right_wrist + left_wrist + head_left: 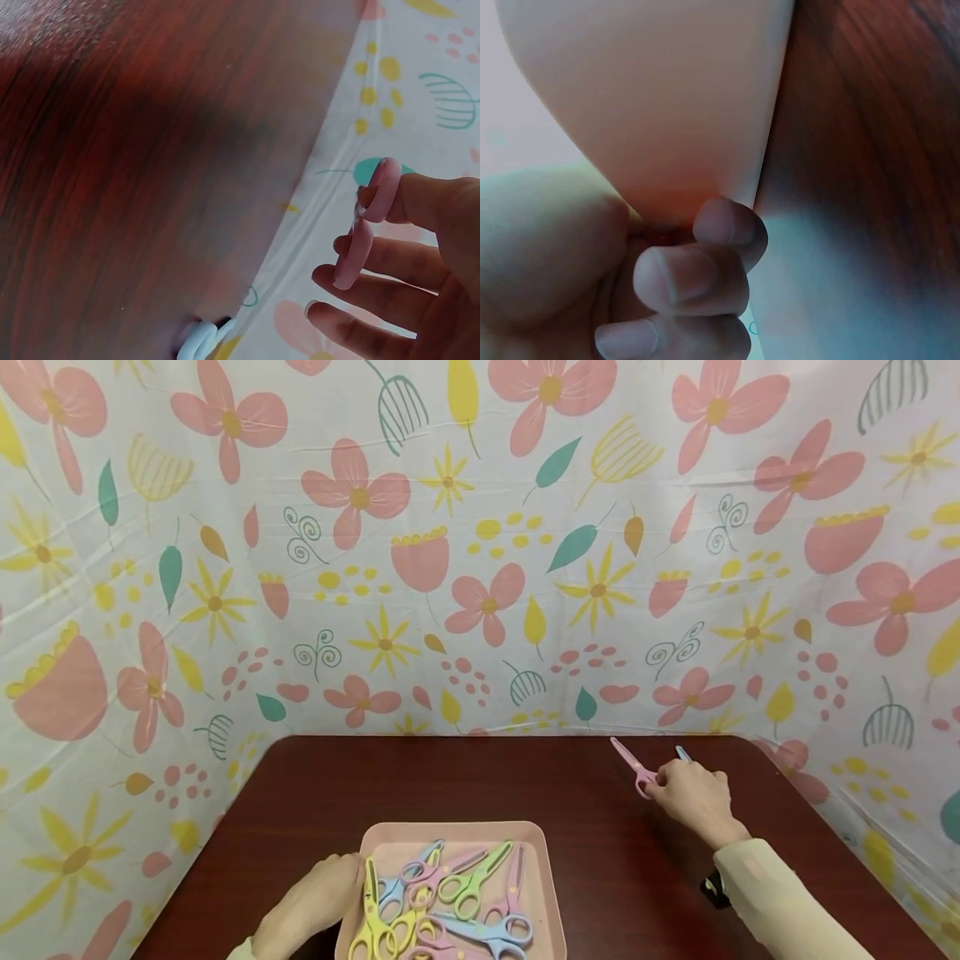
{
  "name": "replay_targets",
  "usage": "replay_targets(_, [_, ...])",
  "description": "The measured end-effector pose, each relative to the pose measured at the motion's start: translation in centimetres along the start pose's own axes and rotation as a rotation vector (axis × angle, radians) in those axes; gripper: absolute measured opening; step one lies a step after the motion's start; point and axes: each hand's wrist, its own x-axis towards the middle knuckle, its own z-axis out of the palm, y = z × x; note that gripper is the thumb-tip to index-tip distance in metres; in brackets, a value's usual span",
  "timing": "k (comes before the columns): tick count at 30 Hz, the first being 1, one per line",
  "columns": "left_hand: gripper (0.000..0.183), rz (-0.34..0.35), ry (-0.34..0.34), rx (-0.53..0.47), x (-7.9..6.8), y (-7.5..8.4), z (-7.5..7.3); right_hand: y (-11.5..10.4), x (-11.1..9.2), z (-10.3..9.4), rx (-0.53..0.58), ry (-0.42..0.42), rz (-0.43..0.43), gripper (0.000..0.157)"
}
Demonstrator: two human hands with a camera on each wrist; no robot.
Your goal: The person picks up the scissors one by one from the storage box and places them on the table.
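Note:
At the far right of the table, my right hand point(693, 797) holds a pair of pink scissors point(628, 758). In the right wrist view, the thumb and fingers are at the two pink handle loops point(382, 191). Behind that hand lies a pair of light blue scissors point(681, 752), mostly hidden in the head view. My left hand point(318, 893) grips the left side of a pink tray point(551, 893), and its curled fingers point(694, 277) show against the tray wall in the left wrist view. Inside the tray lie several scissors, among them green point(474, 881), yellow point(371, 906) and blue point(483, 931).
The dark red-brown wooden table point(450, 785) carries the tray at its near middle. A flower-patterned cloth point(487, 527) hangs behind and along both sides of the table. A black band point(715, 890) shows under the right sleeve.

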Motion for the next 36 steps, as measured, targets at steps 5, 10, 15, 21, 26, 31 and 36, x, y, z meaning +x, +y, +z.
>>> replay_targets(5, [0.031, -0.002, 0.016, 0.013, 0.0, 0.1, 0.0, 0.2, 0.5, 0.9, -0.024, -0.001, 0.002, 0.037])
replay_targets(10, [0.03, -0.007, 0.029, 0.025, -0.1, 0.1, 0.0, 0.3, 0.8, 1.6, -0.049, -0.002, 0.02, 0.037])
replay_targets(15, [0.03, -0.029, 0.01, 0.013, -0.1, 0.0, 0.0, 0.5, 1.0, 2.2, -0.078, -0.028, 0.034, 0.037])
replay_targets(21, [0.032, -0.013, 0.008, 0.016, 0.0, -0.1, 0.0, 0.9, 1.4, 2.6, -0.091, -0.045, 0.059, 0.035])
replay_targets(26, [0.031, -0.009, 0.017, 0.024, 0.0, 0.0, -0.1, 1.2, 1.9, 2.9, -0.091, -0.053, 0.073, 0.033])
replay_targets(31, [0.03, -0.021, 0.006, 0.011, 0.0, 0.1, -0.1, 1.1, 2.5, 3.2, -0.11, -0.056, 0.081, 0.028])
replay_targets(36, [0.028, -0.036, -0.004, 0.005, 0.0, 0.1, -0.1, 1.1, 2.5, 3.5, -0.125, -0.088, 0.104, 0.023])
